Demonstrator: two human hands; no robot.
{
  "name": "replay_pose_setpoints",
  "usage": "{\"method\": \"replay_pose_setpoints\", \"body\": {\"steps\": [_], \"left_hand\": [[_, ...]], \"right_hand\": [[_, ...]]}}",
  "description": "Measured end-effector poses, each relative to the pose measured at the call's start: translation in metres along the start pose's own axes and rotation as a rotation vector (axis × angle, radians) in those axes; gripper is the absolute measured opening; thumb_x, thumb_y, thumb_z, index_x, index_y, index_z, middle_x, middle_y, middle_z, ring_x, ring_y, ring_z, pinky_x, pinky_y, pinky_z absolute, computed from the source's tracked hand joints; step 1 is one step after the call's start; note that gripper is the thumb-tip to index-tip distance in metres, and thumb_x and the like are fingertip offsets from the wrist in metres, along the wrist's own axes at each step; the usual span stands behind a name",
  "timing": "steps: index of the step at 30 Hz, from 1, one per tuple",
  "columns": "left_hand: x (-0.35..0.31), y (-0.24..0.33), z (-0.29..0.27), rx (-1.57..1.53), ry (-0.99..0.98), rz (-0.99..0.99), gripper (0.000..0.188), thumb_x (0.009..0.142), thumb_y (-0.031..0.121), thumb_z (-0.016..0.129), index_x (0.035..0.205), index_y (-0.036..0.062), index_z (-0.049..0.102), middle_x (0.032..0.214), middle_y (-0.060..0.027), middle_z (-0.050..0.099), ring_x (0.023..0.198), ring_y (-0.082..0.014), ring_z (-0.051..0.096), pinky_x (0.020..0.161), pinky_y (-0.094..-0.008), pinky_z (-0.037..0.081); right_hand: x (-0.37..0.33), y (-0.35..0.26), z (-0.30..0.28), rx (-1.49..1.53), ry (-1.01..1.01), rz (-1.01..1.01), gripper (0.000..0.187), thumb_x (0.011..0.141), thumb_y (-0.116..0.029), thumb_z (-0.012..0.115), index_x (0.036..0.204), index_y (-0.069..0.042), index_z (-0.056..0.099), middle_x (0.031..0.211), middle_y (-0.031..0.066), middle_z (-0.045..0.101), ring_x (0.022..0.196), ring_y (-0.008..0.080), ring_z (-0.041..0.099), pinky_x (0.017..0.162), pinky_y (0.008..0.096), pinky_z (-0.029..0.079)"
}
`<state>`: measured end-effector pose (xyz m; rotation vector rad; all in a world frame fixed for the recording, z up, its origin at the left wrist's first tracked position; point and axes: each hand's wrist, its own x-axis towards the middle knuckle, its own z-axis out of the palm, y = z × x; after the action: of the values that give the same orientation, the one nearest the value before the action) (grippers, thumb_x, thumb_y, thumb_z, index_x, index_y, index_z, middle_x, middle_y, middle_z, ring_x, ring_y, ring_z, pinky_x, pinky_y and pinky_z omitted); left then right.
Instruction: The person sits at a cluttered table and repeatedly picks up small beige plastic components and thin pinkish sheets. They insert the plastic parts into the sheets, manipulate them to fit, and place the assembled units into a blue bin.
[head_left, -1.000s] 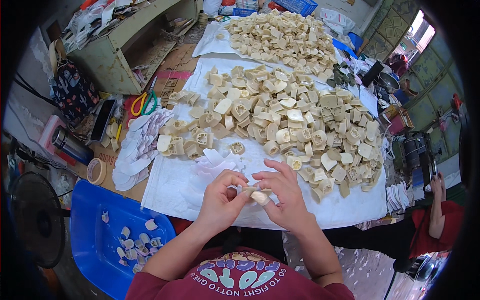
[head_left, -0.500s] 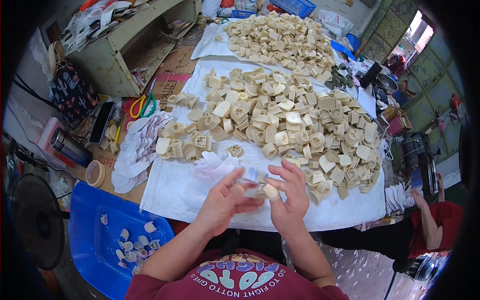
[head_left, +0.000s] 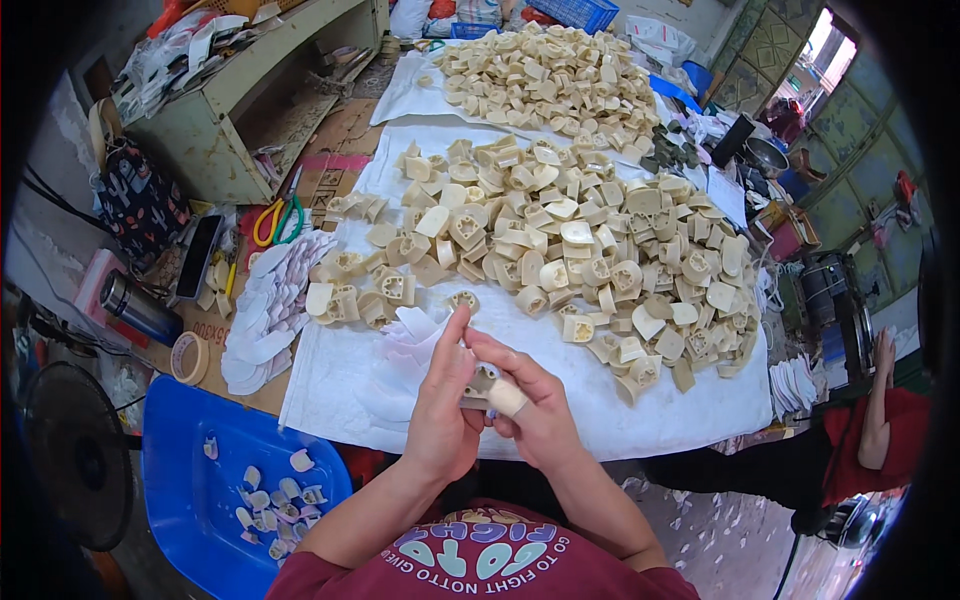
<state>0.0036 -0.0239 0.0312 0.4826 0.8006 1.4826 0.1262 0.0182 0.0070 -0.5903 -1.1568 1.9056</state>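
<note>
Far to the left of the hands stands a dark round fan (head_left: 75, 455), and just beside it a blue plastic tray (head_left: 185, 455) that holds a few small pale pieces. Above the tray, still left of the hands, lie a roll of tape (head_left: 189, 357), a metal flask (head_left: 138, 308) and a spread of thin white sheets (head_left: 268, 310). Further away on that side there are scissors with yellow and green handles (head_left: 277, 215).

The left hand (head_left: 440, 415) is closed around a small beige moulded piece (head_left: 484, 380); its fingers are curled and the index finger points up over the piece. The right hand (head_left: 535, 405) touches the left one and grips the same piece from the other side, with fingers bent and the thumb pressing on it. One finger of the right hand wears a pale wrap. The piece sits between both hands, just above the near edge of the white cloth (head_left: 660, 420).

Just behind the left hand lies a small stack of white petal-shaped sheets (head_left: 415, 335). Beyond the hands, a big heap of beige moulded pieces (head_left: 560, 250) covers the cloth, and a second heap (head_left: 550, 80) lies further away.

Far to the right of the hands, another person in a red sleeve (head_left: 875, 440) stands by the table edge.
</note>
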Motion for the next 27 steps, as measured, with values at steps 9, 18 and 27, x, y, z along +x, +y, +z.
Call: {"method": "replay_pose_setpoints", "body": {"steps": [9, 18, 27], "left_hand": [[0.014, -0.005, -0.014, 0.047, -0.03, -0.053, 0.061, 0.099, 0.027, 0.045, 0.151, 0.0121, 0.018, 0.113, -0.0048, 0.055, 0.083, -0.0114, 0.058, 0.057, -0.025, 0.048], [0.012, -0.001, -0.032, -0.065, -0.29, -0.151, 0.075, 0.098, 0.026, 0.052, 0.154, 0.0261, 0.002, 0.127, -0.0068, 0.049, 0.096, -0.0151, 0.058, 0.072, -0.0314, 0.051], [0.005, 0.003, -0.031, -0.091, -0.379, -0.084, 0.099, 0.087, 0.008, 0.067, 0.154, 0.0279, -0.003, 0.13, -0.0063, 0.052, 0.113, -0.0187, 0.055, 0.091, -0.036, 0.046]], "right_hand": [[0.009, 0.007, 0.009, -0.381, 0.153, -0.015, 0.033, 0.094, -0.015, 0.056, 0.125, -0.006, 0.059, 0.143, 0.0129, 0.044, 0.102, 0.0143, 0.056, 0.083, 0.0273, 0.047], [0.006, -0.003, -0.008, -0.623, -0.091, -0.214, 0.046, 0.086, -0.012, 0.066, 0.13, -0.007, 0.055, 0.146, 0.0123, 0.04, 0.098, 0.0113, 0.054, 0.069, 0.0225, 0.047], [0.004, 0.003, -0.009, -0.107, -0.097, -0.116, 0.042, 0.088, -0.008, 0.064, 0.129, -0.005, 0.055, 0.146, 0.0144, 0.04, 0.11, 0.0134, 0.054, 0.071, 0.0221, 0.05]]}}
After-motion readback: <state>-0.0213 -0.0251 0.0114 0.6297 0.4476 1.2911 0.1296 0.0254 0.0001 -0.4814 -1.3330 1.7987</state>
